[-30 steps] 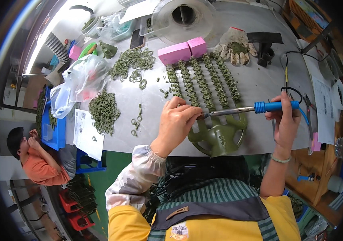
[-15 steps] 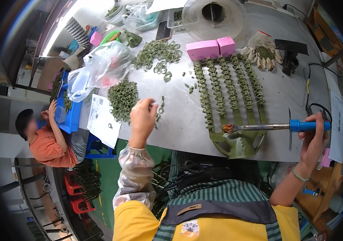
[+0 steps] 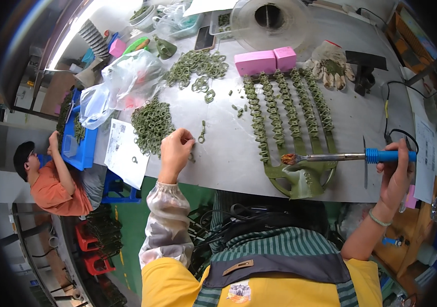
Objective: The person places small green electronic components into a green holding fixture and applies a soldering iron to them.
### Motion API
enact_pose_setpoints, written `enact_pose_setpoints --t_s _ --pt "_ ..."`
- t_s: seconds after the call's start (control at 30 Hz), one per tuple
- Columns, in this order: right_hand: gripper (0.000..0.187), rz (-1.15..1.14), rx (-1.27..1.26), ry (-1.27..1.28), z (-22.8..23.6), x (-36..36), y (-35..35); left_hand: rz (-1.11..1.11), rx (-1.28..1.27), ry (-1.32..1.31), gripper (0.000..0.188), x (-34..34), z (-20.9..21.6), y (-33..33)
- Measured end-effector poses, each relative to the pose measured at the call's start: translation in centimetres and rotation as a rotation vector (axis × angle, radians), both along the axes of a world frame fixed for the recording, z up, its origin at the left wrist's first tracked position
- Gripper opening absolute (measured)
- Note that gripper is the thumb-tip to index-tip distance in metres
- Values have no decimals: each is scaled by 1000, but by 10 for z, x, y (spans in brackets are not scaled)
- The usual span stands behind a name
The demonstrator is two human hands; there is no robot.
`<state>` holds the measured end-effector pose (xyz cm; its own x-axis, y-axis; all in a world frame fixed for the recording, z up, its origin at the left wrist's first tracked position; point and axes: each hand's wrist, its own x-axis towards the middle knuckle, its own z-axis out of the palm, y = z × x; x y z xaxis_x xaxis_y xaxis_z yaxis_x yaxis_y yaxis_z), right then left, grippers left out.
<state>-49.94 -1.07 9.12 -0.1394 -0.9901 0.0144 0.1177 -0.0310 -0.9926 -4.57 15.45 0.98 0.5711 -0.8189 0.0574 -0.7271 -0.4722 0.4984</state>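
My right hand [image 3: 395,172] grips the blue handle of a soldering iron [image 3: 349,157]. Its metal tip rests over the base of a green fork-shaped rack [image 3: 298,176], whose prongs [image 3: 286,106] are strung with rows of small green rings. My left hand [image 3: 176,149] reaches across the grey table [image 3: 228,153] with its fingers pinched over a few loose green rings near a pile of green rings [image 3: 152,123]. Whether a ring is between the fingers I cannot tell.
Another ring pile [image 3: 197,65], two pink blocks [image 3: 264,60], a work glove [image 3: 330,64], a clear spool [image 3: 271,19] and plastic bags [image 3: 126,84] lie at the back. A paper sheet [image 3: 125,152] hangs at the front edge. A person in orange [image 3: 49,179] sits at the left by a blue bin [image 3: 75,148].
My left hand left the rack and moved left to the loose rings by the pile. The soldering iron stays at the rack's base. The view shifted.
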Motion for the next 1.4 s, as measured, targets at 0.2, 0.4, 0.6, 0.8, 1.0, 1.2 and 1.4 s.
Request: enact_pose_setpoints --t_s 0.2,0.4,0.6,0.8,1.0,1.2,1.4 --pt "35 -18 -22 3 4 2 -1 -157 -379 388 20 -70 36 -18" --pt "34 3 -11 -19 -7 4 -8 -513 -335 252 16 -157 49 -47" --pt "34 62 32 -83 -22 18 -10 -625 -418 -66 17 -166 27 -68" --pt "33 38 -2 -58 -10 12 -11 -603 -371 -120 17 -162 26 -66" --pt "34 -3 -11 -19 -4 -9 -10 -530 -435 206 13 -136 37 -65" --pt "34 25 -22 -29 -4 -11 -7 -215 68 -318 21 -16 19 0" --pt "35 15 -15 -9 1 -7 -5 -193 -31 -497 11 -11 -11 15"
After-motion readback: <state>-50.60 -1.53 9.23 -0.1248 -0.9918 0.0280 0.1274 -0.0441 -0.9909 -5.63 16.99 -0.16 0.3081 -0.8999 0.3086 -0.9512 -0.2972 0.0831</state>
